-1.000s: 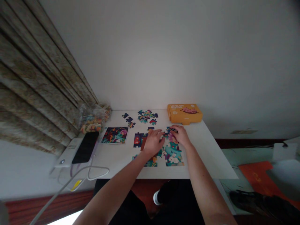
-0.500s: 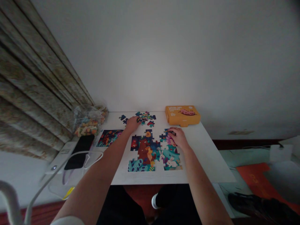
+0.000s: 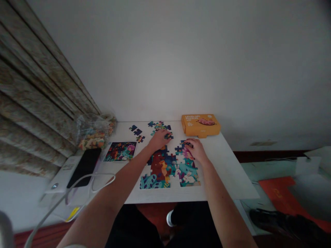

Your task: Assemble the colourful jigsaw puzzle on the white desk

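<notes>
A partly joined jigsaw puzzle [image 3: 161,170] with a bear and white rabbits lies on the white table. My left hand [image 3: 159,139] is above its upper edge, fingers closed on a dark puzzle piece [image 3: 168,135]. At the puzzle's upper right corner my right hand [image 3: 195,148] has its fingers bent in around a dark blue piece [image 3: 183,142], partly hidden by them. Behind my left hand is a heap of loose puzzle pieces [image 3: 159,125]. Several more loose pieces [image 3: 137,132] are scattered to its left.
A picture card [image 3: 120,151] lies left of the puzzle. The orange puzzle box [image 3: 201,125] stands at the back right. At the left are a clear plastic bag [image 3: 94,132], a black phone [image 3: 85,167] and a white cable [image 3: 74,179]. A curtain [image 3: 38,82] hangs beside the table.
My left hand has moved right and toward me, away from the loose pieces, with a dark piece at its fingertips. My right hand stays at the puzzle's upper right corner.
</notes>
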### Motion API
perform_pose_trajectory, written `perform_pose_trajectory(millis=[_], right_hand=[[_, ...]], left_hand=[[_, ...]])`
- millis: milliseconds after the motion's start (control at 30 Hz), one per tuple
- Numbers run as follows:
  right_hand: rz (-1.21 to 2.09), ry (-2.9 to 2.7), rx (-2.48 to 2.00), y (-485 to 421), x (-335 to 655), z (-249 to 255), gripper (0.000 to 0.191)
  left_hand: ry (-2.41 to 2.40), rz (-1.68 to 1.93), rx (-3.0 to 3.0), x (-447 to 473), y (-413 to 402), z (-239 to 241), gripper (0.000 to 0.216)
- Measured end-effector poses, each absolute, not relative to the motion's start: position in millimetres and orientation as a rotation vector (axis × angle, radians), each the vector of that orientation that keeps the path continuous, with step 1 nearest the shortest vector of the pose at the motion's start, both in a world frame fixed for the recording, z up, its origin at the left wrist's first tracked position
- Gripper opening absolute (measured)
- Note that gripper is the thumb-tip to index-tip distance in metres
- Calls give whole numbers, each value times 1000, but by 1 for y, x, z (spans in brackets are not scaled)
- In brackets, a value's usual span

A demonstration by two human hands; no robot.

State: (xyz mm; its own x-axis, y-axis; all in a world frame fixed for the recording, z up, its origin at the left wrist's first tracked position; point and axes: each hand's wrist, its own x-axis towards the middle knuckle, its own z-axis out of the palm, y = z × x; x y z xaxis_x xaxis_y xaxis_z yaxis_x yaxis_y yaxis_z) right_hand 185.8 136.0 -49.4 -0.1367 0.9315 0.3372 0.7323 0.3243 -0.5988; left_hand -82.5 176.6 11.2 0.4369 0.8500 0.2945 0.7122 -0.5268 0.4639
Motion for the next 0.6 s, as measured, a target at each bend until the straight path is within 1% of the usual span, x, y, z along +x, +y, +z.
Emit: perform_pose_trajectory(millis=[100, 200, 300, 433, 600], right_hand=[[374, -1926, -1471, 135, 185, -49, 19], [372, -1926, -1480, 135, 185, -49, 19], [376, -1919, -1492, 136, 185, -50, 18], [391, -1929, -1494, 136, 184, -48, 20], [362, -1937, -1516, 134, 184, -47, 20]], left_hand=[[1170, 668, 2518, -52, 168, 6, 21], [1121, 570, 2578, -37, 164, 3, 21], [1095, 507, 2616, -36, 163, -1, 20], [1081, 510, 2635, -40, 161, -6, 22], [1108, 433, 2668, -43, 155, -2, 21]])
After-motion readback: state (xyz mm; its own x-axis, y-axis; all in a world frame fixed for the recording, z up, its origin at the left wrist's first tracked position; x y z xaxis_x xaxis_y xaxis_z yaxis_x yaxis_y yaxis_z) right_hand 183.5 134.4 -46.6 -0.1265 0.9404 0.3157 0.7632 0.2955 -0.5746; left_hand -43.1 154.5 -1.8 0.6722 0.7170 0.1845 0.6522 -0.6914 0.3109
